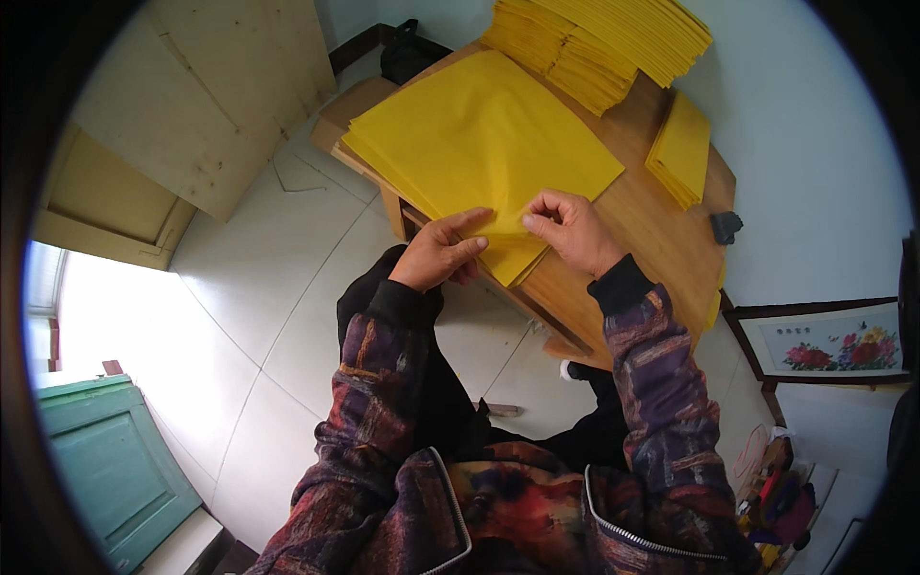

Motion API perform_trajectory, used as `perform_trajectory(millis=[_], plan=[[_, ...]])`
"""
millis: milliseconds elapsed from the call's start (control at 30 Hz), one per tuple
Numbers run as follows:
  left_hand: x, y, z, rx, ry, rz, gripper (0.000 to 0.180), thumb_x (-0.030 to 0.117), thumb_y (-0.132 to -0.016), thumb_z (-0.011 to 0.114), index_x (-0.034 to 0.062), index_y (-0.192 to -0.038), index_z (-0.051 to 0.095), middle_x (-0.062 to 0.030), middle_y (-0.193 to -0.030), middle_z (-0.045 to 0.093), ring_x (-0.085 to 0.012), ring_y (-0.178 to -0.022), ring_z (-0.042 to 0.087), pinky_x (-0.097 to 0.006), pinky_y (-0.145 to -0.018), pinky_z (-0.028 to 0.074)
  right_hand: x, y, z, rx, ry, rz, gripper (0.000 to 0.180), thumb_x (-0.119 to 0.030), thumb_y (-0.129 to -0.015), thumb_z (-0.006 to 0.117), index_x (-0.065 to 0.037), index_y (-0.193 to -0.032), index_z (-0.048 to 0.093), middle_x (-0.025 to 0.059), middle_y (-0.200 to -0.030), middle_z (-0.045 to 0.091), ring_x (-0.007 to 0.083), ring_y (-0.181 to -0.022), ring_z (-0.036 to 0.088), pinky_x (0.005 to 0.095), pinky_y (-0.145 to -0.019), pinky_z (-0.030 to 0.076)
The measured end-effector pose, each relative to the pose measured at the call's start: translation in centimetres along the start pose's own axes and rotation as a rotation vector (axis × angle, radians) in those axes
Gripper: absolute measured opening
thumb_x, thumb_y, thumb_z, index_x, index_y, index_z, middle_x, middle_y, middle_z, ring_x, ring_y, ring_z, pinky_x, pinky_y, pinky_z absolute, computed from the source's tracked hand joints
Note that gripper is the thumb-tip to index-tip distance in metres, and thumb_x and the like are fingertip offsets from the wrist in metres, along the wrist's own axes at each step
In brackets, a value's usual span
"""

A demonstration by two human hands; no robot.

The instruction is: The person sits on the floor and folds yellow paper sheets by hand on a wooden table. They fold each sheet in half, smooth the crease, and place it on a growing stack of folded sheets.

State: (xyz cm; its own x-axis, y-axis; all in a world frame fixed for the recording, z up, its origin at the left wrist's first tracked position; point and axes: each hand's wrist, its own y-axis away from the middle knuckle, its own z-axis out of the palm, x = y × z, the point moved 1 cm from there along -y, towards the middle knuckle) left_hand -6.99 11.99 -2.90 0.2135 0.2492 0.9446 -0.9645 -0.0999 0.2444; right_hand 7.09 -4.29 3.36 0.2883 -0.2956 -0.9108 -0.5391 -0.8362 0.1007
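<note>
Touching yellow sheets [489, 134]: left hand [441, 251], partly open; right hand [575, 230], fingertips bunched; either grip cannot be determined. Yellow stacks [599, 72] occupy the desk [644, 216], far and right.

Wooden worktop [661, 240], brown. Small dark grey lump [725, 228] at its right edge, kind unclear. Brown thing [353, 103] just off left edge, partly hidden. Black bag [412, 56] beyond that same edge, further back, by the wall. Framed flower picture [824, 340], dark frame, red and yellow blooms, past the right edge. Pale tiled floor [278, 297]; thin bent wire [297, 186] on it, well left of worktop. Flat pinkish piece [500, 410] on floor, out from near edge. Far left: cream panel [206, 86], green panelled door [120, 470] nearer. Lower right: multicoloured heap [781, 503], contents unclear.
</note>
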Motion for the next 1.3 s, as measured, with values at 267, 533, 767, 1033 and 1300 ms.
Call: perform_trajectory(millis=[267, 533, 767, 1033, 1300], plan=[[0.8, 1.9, -0.2, 0.542, -0.785, 0.399, 0.047, 0.01, -0.078, 0.069, 0.0112, -0.124, 0.058, -0.0069, -0.077, 0.059, -0.0182, -0.063, 0.06, -0.029, -0.058, 0.048, -1.7, -0.1, -0.1, 0.103, 0.108, -0.083, 0.016, -0.012, -0.087, 0.062, 0.002, -0.082, 0.057, 0.0039, -0.078, 0.061, 0.0103, -0.072, 0.055, 0.0251, -0.068, 0.047], [-0.4, 0.6, -2.5, 0.983, -0.428, 0.585, 0.036, 0.01, -0.083, 0.062, 0.0047, -0.118, 0.057, -0.0132, -0.113, 0.049, -0.0265, -0.099, 0.052, -0.034, -0.084, 0.046, -0.1, 1.7, 2.2, 0.048, 0.181, -0.142, 0.011, -0.008, -0.085, 0.061, 0.001, -0.086, 0.056, 0.0144, -0.108, 0.065, 0.0224, -0.092, 0.061, 0.0313, -0.081, 0.047], [-1.0, -2.8, -3.7, 1.063, -0.405, 0.419, 0.078, 0.031, -0.081, 0.071, 0.0044, -0.142, 0.029, -0.0234, -0.143, 0.026, -0.0385, -0.134, 0.029, -0.044, -0.109, 0.03, 0.4, 2.4, 3.7, 0.071, 0.431, -0.326, 0.009, -0.003, -0.078, 0.062, -0.001, -0.077, 0.053, 0.0188, -0.112, 0.062, 0.0363, -0.108, 0.056, 0.0396, -0.093, 0.044], [-1.5, -4.6, -5.3, 1.164, -0.416, 0.428, 0.081, 0.019, -0.077, 0.071, 0.0031, -0.143, 0.028, -0.0252, -0.145, 0.022, -0.0399, -0.135, 0.026, -0.043, -0.109, 0.03, 0.2, 3.5, 3.6, 0.054, 0.565, -0.421, 0.012, -0.004, -0.077, 0.065, -0.001, -0.082, 0.054, 0.0185, -0.116, 0.06, 0.0358, -0.112, 0.054, 0.0398, -0.095, 0.044], [2.6, -6.6, -11.9, 1.222, -0.819, 0.234, 0.066, 0.03, -0.078, 0.07, 0.0044, -0.134, 0.045, -0.01, -0.112, 0.062, -0.0309, -0.111, 0.054, -0.045, -0.098, 0.036, 1.8, 2.3, 0.6, 0.356, 0.477, -0.277, 0.028, -0.008, -0.078, 0.066, -0.001, -0.102, 0.054, 0.0181, -0.114, 0.058, 0.0372, -0.109, 0.053, 0.0393, -0.094, 0.044]])
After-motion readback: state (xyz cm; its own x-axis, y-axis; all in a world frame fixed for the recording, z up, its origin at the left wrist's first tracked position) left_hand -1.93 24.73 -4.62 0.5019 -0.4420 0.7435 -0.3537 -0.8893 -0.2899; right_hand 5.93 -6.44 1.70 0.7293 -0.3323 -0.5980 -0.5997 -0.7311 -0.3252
